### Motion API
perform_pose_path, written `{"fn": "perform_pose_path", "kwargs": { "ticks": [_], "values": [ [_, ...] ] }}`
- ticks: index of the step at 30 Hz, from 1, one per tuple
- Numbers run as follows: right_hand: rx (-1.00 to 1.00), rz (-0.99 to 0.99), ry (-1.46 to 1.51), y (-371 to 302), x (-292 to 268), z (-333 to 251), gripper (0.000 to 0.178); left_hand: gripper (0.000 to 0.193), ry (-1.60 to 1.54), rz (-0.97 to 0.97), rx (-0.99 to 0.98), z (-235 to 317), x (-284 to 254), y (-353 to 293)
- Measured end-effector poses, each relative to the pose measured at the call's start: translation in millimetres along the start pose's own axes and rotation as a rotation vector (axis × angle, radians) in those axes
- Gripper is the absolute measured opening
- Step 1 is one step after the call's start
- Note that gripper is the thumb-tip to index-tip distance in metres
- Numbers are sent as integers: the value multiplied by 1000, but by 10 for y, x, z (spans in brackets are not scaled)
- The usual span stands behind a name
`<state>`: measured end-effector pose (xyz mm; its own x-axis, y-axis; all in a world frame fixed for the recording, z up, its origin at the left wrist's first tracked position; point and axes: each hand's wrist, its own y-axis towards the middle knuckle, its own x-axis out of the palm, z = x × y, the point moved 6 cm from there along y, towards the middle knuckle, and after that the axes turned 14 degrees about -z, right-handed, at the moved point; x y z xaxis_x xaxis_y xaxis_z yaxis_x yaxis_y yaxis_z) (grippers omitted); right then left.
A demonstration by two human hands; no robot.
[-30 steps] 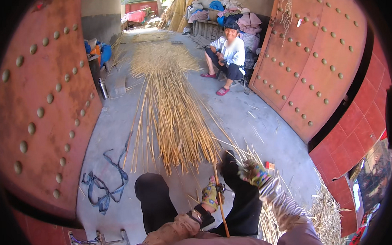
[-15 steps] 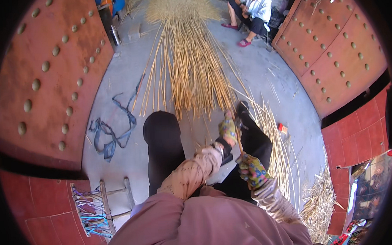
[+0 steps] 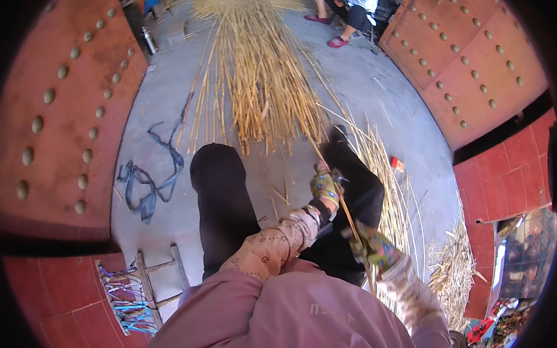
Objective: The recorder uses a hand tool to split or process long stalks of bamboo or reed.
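Observation:
A single long tan reed stalk (image 3: 348,216) slants down from the butt ends of a large fanned heap of reed stalks (image 3: 266,94) toward my lap. My left hand (image 3: 324,186), in a patterned green-yellow glove, closes round this stalk above my right knee. Lower on the same stalk is my right hand (image 3: 379,250), in a similar glove. It is slightly blurred, but its fingers look closed about the cane. Something small and dark shows by the left hand's fingers; its kind is hidden.
Pale stripped stalks (image 3: 393,213) lie right of my leg, with a husk pile (image 3: 451,278) behind. A red box (image 3: 397,164), a blue strap (image 3: 147,188) and a small strung stool (image 3: 148,286) rest around me. Studded doors (image 3: 67,108) flank the floor. A person (image 3: 353,15) sits far right.
My right hand has moved down and to the right along the stalk, and a longer length now shows between my hands. The view has shifted slightly.

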<state>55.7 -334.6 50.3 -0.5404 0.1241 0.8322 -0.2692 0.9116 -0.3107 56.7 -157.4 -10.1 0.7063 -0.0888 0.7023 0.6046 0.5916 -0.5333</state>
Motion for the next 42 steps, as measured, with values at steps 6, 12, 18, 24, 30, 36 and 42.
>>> {"fn": "perform_pose_path", "kwargs": {
  "ticks": [6, 12, 18, 24, 30, 36, 42],
  "values": [
    [24, 268, -312, 462, 30, -69, 27, 48, 378, 167, 127, 317, -296, 363],
    [70, 295, -459, -969, -56, 785, 43, 36, 55, 73, 60, 730, -258, 618],
    [219, 261, 81, -363, -1, 534, 44, 50, 161, 172, 78, 163, -378, 249],
    [27, 379, -324, 532, 6, -123, 25, 38, 24, -99, -76, 29, -86, 198],
    [262, 475, -280, -349, 382, 556, 18, 39, -34, 50, 148, 856, -365, 708],
    [66, 305, 52, -649, 393, 573, 29, 33, -31, 68, 57, 534, -276, 518],
    [-6, 297, -178, -287, 161, 92, 32, 43, -31, 95, 12, 310, -98, 530]
  ]
}}
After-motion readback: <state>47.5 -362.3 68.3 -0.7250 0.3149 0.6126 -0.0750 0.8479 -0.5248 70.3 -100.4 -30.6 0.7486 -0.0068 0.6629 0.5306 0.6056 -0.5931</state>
